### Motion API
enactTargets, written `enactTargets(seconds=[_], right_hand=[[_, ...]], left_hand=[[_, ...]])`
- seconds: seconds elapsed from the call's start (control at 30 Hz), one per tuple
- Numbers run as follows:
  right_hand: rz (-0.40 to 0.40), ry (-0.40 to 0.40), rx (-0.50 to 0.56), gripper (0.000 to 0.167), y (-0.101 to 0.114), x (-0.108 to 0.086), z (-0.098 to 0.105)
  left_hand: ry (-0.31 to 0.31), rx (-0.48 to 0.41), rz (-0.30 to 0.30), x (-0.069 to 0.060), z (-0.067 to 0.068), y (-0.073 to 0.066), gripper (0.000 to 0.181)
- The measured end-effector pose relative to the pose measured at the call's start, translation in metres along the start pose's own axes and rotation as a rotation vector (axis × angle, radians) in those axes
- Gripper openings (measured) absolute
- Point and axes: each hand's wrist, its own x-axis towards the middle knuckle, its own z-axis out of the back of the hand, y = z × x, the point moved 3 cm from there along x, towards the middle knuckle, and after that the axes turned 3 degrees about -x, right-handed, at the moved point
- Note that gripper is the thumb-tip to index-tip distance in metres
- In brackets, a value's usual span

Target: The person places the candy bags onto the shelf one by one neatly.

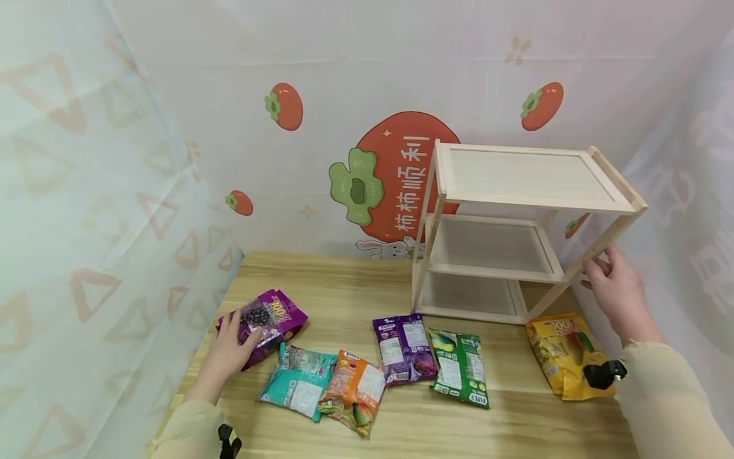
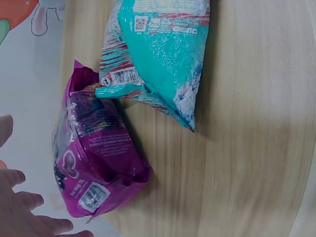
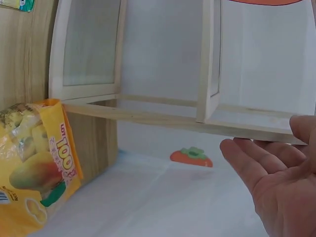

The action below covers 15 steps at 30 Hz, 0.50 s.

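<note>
On your worktop (image 1: 516,424), left to right: first bag (image 1: 278,315), lower left, by your left hand (image 1: 225,350); second bag (image 1: 301,382), third bag (image 1: 352,390), fourth bag (image 1: 404,349), fifth bag (image 1: 459,368), lower centre; sixth bag (image 1: 556,350), lower right; rack (image 1: 524,173), right, behind fifth and sixth.

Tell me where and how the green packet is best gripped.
The green packet is probably best pinched at its near end, from the person's side: it lies flat, a purple packet close on its left, the shelf behind.
</note>
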Motion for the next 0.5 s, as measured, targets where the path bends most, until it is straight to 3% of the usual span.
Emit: enactTargets(seconds=[0.2,0.5], right_hand=[[-0.009,-0.027,-0.017,0.059,-0.002,0.006,-0.001],[-0.033,-0.056,-0.037,0.056,-0.01,0.013,-0.004]], left_hand=[[-0.025,-0.153,0.053,0.004,-0.004,0.007,0.088],[-0.045,-0.35,0.219,0.004,-0.003,0.016,0.086]])
